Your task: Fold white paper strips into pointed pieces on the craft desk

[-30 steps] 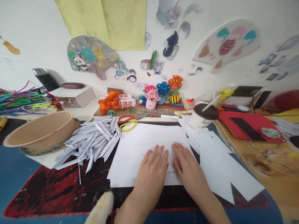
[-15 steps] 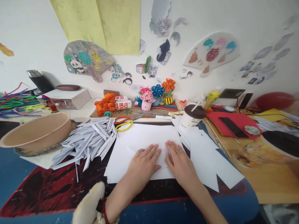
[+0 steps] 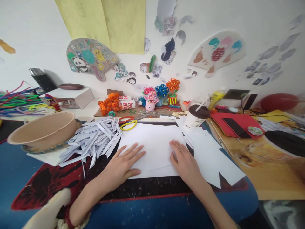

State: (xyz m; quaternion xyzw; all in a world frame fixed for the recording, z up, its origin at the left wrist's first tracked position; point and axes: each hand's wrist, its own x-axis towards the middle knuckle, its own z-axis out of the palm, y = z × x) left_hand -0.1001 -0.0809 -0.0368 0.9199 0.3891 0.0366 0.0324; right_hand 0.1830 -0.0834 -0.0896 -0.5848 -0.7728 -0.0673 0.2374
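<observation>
A white sheet of paper lies flat in front of me on a dark red and black mat. My left hand rests on the sheet's left part, fingers spread. Flat on its right side lies my right hand, fingers stretched out and fairly close together. Neither hand holds anything. A faint line runs across the lower part of the sheet between the hands. Yellow-handled scissors touch the area by its upper left corner. Left of the sheet is a heap of folded white paper strips.
A beige basin stands at the left. More white paper lies at the right, below a lidded cup with a straw. A phone rests on a red folder. Craft flowers line the back near the wall.
My left hand has slid left across the paper, away from my right hand, with its fingers spread. My right hand stays at nearly the same spot. The view has shifted slightly.
</observation>
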